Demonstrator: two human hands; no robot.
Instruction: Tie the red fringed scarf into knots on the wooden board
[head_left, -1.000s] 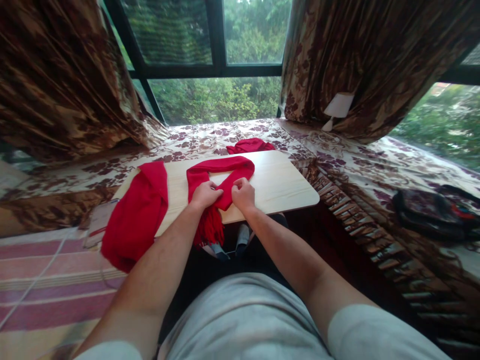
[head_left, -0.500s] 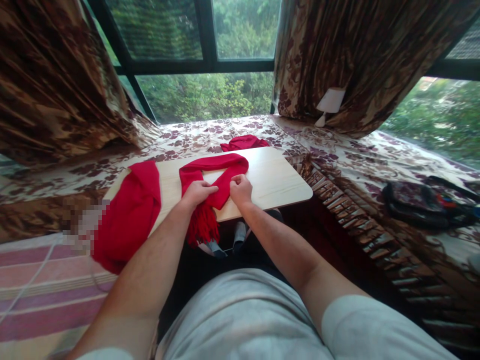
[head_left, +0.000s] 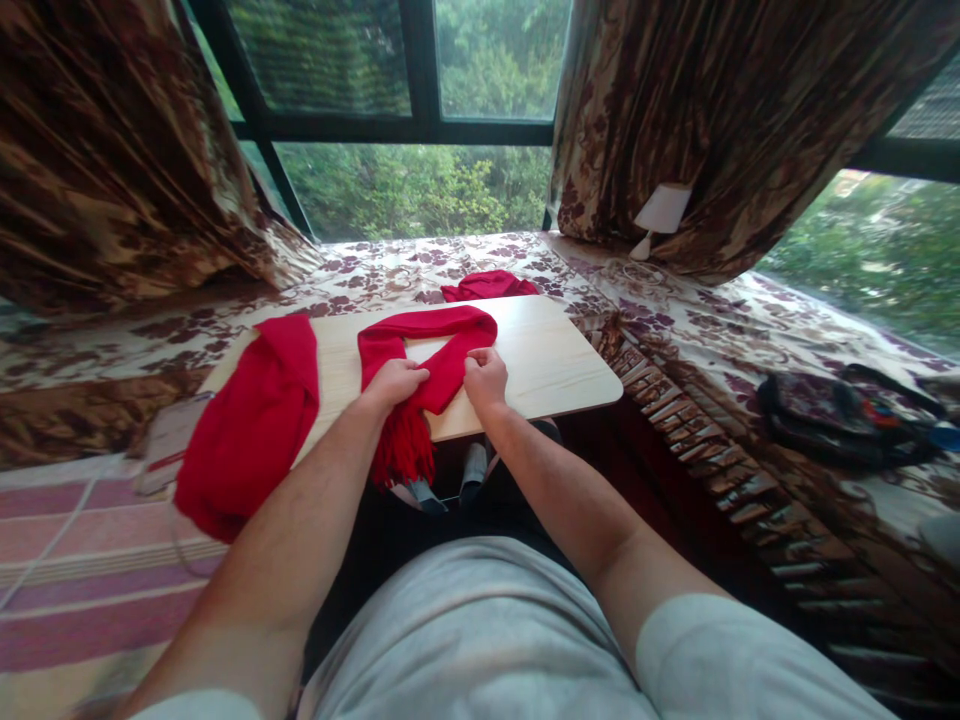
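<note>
Nearest the body, both forearms reach forward over the lap to a board (head_left: 555, 365) that stands across the knees. The left hand (head_left: 394, 383) and the right hand (head_left: 486, 378) are both closed on the scarf (head_left: 431, 345), pinching the two legs of its loop where they cross near the board's front edge. The fringe (head_left: 405, 455) hangs off that edge, below the left hand.

Procedure, as judged from this position:
- Keep both pinches close to the crossing; a grip further out would probably let the loop go slack.
- Hold the cloth flat on the board so the layers stay aligned.
- Mind the fringe: its hanging weight could drag the crossing toward the edge.

Left of the scarf, well apart from the hands, a folded red cloth (head_left: 251, 425) drapes over the board's left end. Beyond the board's far edge lies another red piece (head_left: 487, 285) on the patterned cover (head_left: 390, 270). Farthest are the curtains (head_left: 112, 150) and window (head_left: 420, 190).
</note>
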